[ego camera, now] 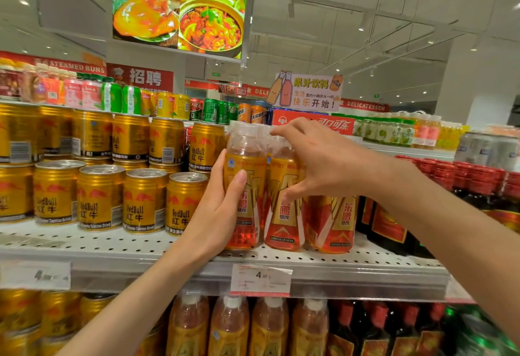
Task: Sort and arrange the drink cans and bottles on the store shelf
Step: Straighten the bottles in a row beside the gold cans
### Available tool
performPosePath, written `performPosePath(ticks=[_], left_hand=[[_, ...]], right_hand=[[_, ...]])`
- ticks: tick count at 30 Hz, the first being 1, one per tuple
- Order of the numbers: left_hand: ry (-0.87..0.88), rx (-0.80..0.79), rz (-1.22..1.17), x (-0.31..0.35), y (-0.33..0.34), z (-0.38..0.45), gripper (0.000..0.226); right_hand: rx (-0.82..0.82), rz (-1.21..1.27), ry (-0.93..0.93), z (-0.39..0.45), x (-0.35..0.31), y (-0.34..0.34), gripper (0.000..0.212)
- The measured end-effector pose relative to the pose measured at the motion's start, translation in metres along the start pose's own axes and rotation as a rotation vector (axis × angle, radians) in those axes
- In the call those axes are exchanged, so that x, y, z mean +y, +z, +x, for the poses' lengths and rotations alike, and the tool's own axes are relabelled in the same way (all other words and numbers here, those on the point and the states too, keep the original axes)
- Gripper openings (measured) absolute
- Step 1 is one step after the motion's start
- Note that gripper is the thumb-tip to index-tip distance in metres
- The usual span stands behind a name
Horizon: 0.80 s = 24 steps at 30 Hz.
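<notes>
At the shelf front: we stand before the perforated shelf (pixel 118 246) with both arms raised to the row of orange energy-drink bottles.
Left hand: our left hand (pixel 222 203) wraps the side of the leftmost bottle (pixel 244 187), thumb laid across its label and the other fingers hidden behind it; we judge the grip is there to steady it or turn it face-forward.
Right hand: our right hand (pixel 318 158) reaches over the neighbouring bottle (pixel 282 212), fingers spread wide over the necks and caps and the thumb low against the label; whether it truly grips we cannot tell, since the fingertips are partly hidden.
Task things: both bottles stand upright at the shelf's front edge, touching each other, with a third bottle (pixel 334 223) just beside them on the right.
Why so placed: the labels face outward and the bottles sit close, so we judge we are squaring up this row.
Left neighbours: gold Red Bull cans (pixel 98 198) stand in a front row with a stacked tier behind, just beside the left hand.
Right neighbours: dark bottles with red caps (pixel 461 175) fill the shelf beyond our right arm.
Below: a price tag (pixel 260 279) hangs on the shelf rail, and more orange bottles (pixel 230 324) stand underneath.
</notes>
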<state>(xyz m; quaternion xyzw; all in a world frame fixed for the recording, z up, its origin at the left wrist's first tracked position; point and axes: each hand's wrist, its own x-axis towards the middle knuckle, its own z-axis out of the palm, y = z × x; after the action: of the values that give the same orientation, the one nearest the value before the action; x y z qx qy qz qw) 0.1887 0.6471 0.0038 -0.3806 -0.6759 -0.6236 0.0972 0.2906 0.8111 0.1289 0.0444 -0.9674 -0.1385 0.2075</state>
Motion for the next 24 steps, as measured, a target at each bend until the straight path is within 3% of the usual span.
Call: performPosePath(ticks=[16, 24], left_hand=[[-0.005, 0.005, 0.027, 0.002, 0.002, -0.003, 0.072], [0.019, 0.016, 0.087, 0.007, 0.002, -0.006, 0.075]], right_hand=[[0.070, 0.115, -0.047, -0.002, 0.003, 0.004, 0.104], [0.060, 0.081, -0.010, -0.008, 0.002, 0.007, 0.110]])
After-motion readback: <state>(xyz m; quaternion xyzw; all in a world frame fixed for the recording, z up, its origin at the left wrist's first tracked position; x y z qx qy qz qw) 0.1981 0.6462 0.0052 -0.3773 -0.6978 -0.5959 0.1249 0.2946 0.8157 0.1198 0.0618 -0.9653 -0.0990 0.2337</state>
